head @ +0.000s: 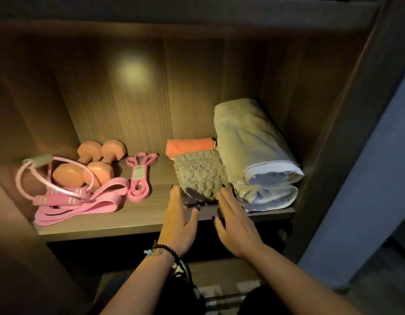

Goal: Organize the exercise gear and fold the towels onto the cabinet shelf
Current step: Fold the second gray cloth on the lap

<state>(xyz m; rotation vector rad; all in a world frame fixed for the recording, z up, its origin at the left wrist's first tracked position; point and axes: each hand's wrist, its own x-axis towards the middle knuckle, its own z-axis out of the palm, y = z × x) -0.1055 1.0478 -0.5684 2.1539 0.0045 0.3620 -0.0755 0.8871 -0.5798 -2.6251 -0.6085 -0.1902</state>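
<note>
A folded fluffy olive towel (200, 172) lies on the wooden cabinet shelf (142, 214), in front of a folded orange towel (189, 146). To the right rests a large folded pale green and white towel (256, 153). My left hand (179, 223) and my right hand (235, 220) flank the olive towel's near end, fingers spread, fingertips touching its front edge without gripping it. On the left of the shelf sit two peach dumbbells (94, 162), a pink skipping rope (53, 196), a wide pink resistance band (83, 208) and a narrow pink loop band (139, 176).
The cabinet's side walls (328, 123) close in the shelf left and right. A lower shelf (219, 276) shows beneath my arms. A grey wall (367, 201) stands outside to the right.
</note>
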